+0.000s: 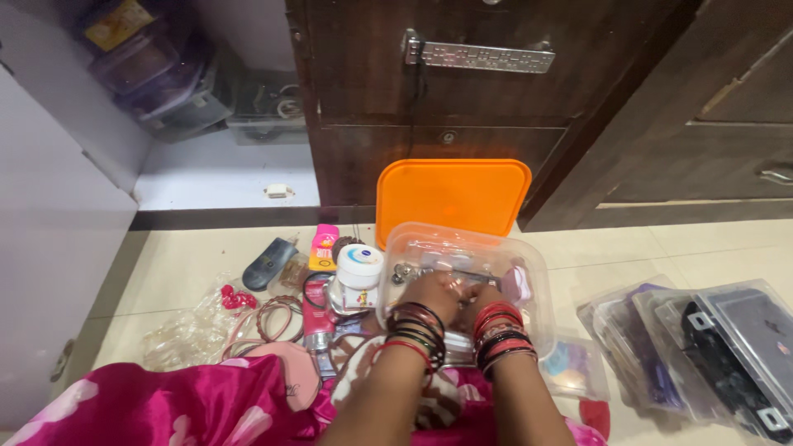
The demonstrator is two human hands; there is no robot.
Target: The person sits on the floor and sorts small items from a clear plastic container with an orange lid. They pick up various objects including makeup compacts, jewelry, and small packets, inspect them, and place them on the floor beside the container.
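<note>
My left hand (431, 293) and my right hand (481, 297) reach together into a clear plastic box (529, 248) on the floor in front of me. The fingers of both hands are closed on a small item between them, too small and hidden to name. Stacks of dark and red bangles cover both wrists. The box holds small metal pieces and a pale pink object at its right side. An orange lid (453, 196) leans upright behind the box against a dark wooden cabinet.
Left of the box lie a white cream jar (359, 266), a pink tube (317, 318), a small yellow and pink packet (324, 248), hair bands (277, 318), red clips (235, 299) and crumpled clear plastic (186, 334). Clear flat cases (702, 347) are stacked at right. Pink fabric (182, 405) covers my lap.
</note>
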